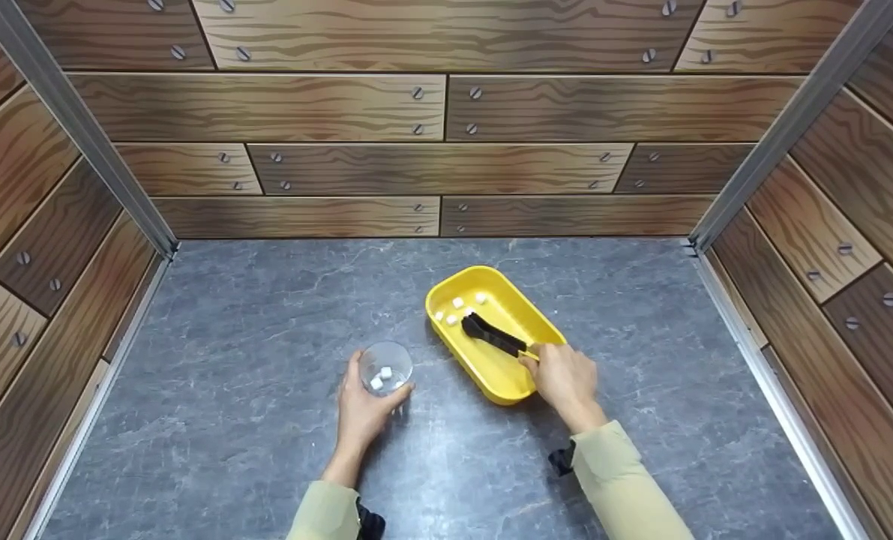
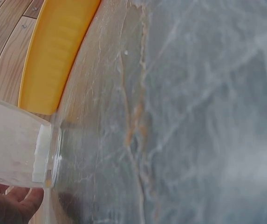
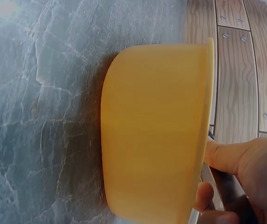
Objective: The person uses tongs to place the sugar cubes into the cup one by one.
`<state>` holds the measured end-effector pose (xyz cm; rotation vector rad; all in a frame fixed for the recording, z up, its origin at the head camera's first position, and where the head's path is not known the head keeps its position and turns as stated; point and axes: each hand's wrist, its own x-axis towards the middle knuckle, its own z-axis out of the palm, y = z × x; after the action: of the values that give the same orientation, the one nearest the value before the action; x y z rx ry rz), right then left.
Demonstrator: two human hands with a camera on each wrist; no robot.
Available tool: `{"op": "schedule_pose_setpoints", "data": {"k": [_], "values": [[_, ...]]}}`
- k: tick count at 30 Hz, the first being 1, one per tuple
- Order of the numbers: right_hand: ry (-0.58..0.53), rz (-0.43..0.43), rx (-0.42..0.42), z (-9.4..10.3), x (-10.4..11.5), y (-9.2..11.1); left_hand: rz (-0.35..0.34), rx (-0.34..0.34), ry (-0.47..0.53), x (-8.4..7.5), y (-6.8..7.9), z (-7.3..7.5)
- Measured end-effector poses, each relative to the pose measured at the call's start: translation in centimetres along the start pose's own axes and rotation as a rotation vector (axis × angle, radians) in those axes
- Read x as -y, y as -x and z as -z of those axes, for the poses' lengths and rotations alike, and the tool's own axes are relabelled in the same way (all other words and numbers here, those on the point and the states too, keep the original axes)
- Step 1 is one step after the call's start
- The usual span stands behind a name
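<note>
My left hand [image 1: 362, 409] grips a clear cup [image 1: 400, 352] around its side, thumb at the near edge. White cubes [image 1: 385, 372] lie at the bottom of the cup; in the left wrist view they show as a white band through its wall. My right hand [image 1: 568, 377] holds black tongs [image 1: 497, 337] over a yellow tray [image 1: 502, 379], near the tray's right rim. The tong tips are down among several small white cubes [image 1: 458, 302] at the tray's far left end. Whether a cube is between the tips cannot be made out.
Both stand on a grey marbled tabletop [image 1: 251, 360], the tray to the right of the cup. Wood-patterned panels [image 1: 341, 169] with grey metal corner strips [image 1: 776, 127] enclose the back and both sides.
</note>
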<state>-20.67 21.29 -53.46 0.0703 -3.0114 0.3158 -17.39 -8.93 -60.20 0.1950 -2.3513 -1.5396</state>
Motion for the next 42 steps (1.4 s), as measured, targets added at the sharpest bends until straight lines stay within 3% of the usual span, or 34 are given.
{"op": "schedule_pose_setpoints", "data": {"k": [29, 42], "values": [[-0.215, -0.102, 0.051, 3.0, 0.8, 2.0, 0.014, 0.002, -0.006, 0.1, 0.1, 0.0], [-0.306, -0.014, 0.008, 3.5, 2.7, 2.9, 0.014, 0.001, -0.003, -0.1, 0.1, 0.1]]}}
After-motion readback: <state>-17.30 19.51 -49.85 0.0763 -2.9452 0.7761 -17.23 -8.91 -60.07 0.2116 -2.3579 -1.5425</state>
